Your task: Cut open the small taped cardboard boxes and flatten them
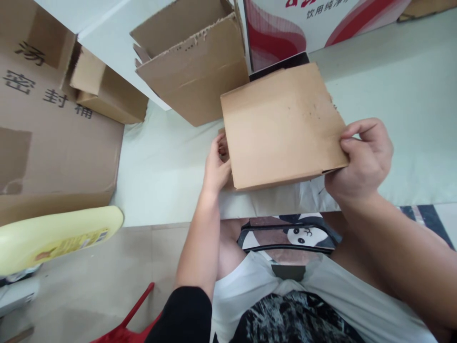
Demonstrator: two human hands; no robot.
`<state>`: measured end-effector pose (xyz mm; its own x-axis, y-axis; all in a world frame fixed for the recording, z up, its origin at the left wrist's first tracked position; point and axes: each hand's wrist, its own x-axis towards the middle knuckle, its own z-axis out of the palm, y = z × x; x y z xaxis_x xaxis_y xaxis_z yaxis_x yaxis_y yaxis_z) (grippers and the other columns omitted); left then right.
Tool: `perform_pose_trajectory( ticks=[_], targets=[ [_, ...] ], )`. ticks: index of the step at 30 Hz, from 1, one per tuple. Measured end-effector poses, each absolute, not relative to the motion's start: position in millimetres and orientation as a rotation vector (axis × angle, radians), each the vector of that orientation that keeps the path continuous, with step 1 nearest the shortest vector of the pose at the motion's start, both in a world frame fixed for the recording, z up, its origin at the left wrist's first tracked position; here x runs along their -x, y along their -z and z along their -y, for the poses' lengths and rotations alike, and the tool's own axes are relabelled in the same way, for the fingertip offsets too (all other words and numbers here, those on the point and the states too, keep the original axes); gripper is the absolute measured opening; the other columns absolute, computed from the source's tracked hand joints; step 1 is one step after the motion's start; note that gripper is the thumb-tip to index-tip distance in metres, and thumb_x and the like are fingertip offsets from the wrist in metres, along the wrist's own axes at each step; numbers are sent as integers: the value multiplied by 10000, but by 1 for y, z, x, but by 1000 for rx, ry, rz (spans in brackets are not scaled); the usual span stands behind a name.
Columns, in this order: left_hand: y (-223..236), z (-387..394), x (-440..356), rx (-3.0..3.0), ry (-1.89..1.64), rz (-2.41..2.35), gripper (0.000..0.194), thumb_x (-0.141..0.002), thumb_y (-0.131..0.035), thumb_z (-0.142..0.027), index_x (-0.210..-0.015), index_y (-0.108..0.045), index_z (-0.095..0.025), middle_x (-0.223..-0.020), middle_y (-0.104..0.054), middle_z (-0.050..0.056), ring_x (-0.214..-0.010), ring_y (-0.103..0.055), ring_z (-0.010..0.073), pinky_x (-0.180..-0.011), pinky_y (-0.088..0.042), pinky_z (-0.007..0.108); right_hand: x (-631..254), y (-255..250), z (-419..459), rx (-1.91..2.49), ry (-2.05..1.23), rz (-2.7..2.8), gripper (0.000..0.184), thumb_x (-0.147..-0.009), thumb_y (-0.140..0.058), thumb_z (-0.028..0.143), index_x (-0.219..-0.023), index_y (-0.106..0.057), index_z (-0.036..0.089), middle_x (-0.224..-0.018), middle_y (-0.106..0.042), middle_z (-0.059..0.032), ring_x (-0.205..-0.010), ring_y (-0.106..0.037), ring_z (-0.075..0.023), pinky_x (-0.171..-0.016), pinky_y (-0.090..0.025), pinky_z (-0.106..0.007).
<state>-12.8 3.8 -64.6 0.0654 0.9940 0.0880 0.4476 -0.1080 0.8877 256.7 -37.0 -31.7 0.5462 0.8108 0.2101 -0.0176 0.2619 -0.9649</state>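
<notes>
A plain brown cardboard box (282, 128) is tilted in front of me over the cloth-covered table, near its front edge. My right hand (364, 159) pinches the box's right edge between thumb and fingers. At the opposite side, my left hand (217, 162) has its fingers curled against the left edge, where a strip of brown cardboard shows behind them. The fingertips of that hand are partly hidden by the box. Some dark scuffs mark the box's upper right, and a narrow dark gap shows at its lower right corner.
Behind stands an open cardboard box (193, 71) with a torn rim, beside a red and white printed carton (278, 38). A large printed carton (60, 147) and a smaller box (110, 90) are at left. A pale yellow bottle (64, 236) juts in; a red stool (124, 328) sits below.
</notes>
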Motion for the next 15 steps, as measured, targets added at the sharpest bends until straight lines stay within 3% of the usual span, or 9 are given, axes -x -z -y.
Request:
perform_pose_trajectory(
  ticks=[3,6,8,15],
  targets=[
    [66,-4,16,-1654,-1047,-1518,710,-824,-840,-499,-1425,-544,-266,-1453,-611,134,-1327,-599,304,-1127,-504,460,-256,24,35,1146,-669,749,76,-600,-537,194,-670,-532,225,-668,-446,11,-617,-394,-129,-587,-234,-298],
    [63,-5,22,-1596,-1181,-1603,417,-920,-721,-379,-1316,-618,-294,-1387,-653,81,-1295,-619,264,-1113,-526,432,-255,18,33,1131,-697,664,96,-555,-544,201,-646,-539,232,-637,-431,18,-579,-360,-120,-561,-200,-293],
    [59,-6,25,-1569,-1234,-1567,335,-957,-657,-349,-1287,-623,-303,-1376,-671,57,-1316,-626,251,-1128,-527,418,-255,16,33,1133,-726,623,101,-540,-549,208,-636,-543,238,-614,-407,27,-557,-336,-116,-552,-178,-292],
    [56,-3,12,-1712,-997,-1158,729,-893,-767,-573,-1499,-469,-297,-1594,-541,124,-1502,-518,313,-1274,-418,469,-255,19,34,1126,-755,642,86,-566,-565,218,-647,-558,244,-614,-419,29,-579,-348,-126,-576,-197,-298]
  ],
)
